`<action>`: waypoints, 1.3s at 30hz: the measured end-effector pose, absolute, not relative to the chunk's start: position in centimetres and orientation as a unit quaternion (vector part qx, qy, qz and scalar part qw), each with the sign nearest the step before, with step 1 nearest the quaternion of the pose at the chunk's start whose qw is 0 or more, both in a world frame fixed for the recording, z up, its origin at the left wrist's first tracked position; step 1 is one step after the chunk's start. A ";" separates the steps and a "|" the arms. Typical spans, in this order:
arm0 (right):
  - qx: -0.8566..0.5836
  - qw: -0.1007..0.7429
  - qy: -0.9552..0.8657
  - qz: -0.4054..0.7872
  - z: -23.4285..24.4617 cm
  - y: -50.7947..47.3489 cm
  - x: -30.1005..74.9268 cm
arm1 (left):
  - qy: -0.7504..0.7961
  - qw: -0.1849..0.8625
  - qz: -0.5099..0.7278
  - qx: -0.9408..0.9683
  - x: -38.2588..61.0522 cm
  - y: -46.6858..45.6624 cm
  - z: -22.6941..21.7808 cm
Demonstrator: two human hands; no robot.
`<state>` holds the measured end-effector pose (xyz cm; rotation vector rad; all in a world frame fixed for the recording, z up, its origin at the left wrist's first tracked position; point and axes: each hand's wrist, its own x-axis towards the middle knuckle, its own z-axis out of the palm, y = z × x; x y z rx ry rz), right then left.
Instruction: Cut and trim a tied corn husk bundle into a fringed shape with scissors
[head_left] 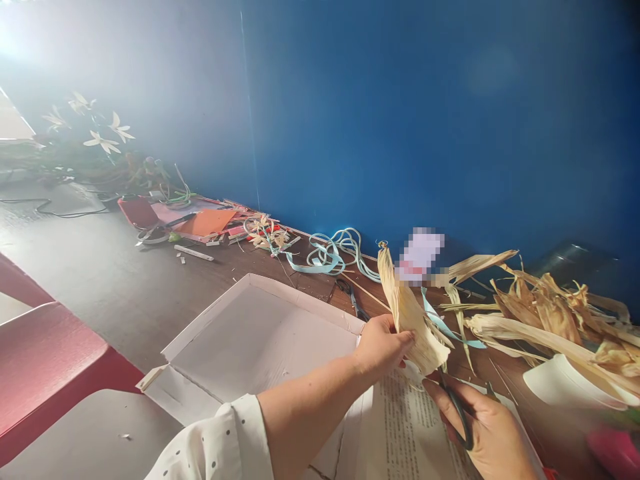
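Observation:
My left hand point(381, 347) pinches a pale dried corn husk point(406, 313) and holds it upright over a printed paper sheet point(405, 427). My right hand point(487, 427) is wrapped round the dark handles of scissors point(457, 410), whose blades reach up to the lower end of the husk. Both hands work above the wooden table near its right side.
An open white cardboard box point(260, 340) lies flat left of my hands. A heap of dried husks point(545, 313), a white bowl point(565, 383), light blue ribbon point(330, 253), another pair of scissors point(353, 297), orange paper point(207, 221) and husk flowers point(103, 140) lie along the blue wall. A red chair point(45, 360) stands at left.

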<state>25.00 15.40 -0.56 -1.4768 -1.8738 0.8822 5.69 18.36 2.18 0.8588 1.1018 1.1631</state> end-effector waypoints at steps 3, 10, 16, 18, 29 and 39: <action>-0.556 0.291 -0.696 0.349 -0.5 15.2 25.0 | 0.468 0.617 0.507 0.379 5.7 18.5 1.9; -0.588 0.313 -0.628 0.402 0.4 14.5 24.0 | 0.441 0.637 0.483 0.407 6.3 18.0 1.5; -0.585 0.307 -0.646 0.383 0.7 14.3 24.0 | 0.439 0.632 0.481 0.420 6.7 18.0 0.9; -0.584 0.300 -0.655 0.374 0.9 14.3 24.0 | 0.439 0.633 0.481 0.418 6.7 18.0 0.9; -0.586 0.294 -0.665 0.358 1.5 14.1 23.6 | 0.438 0.646 0.482 0.398 6.4 17.6 1.7; -0.571 0.310 -0.672 0.354 0.9 14.5 24.0 | 0.426 0.661 0.476 0.393 6.5 18.1 0.9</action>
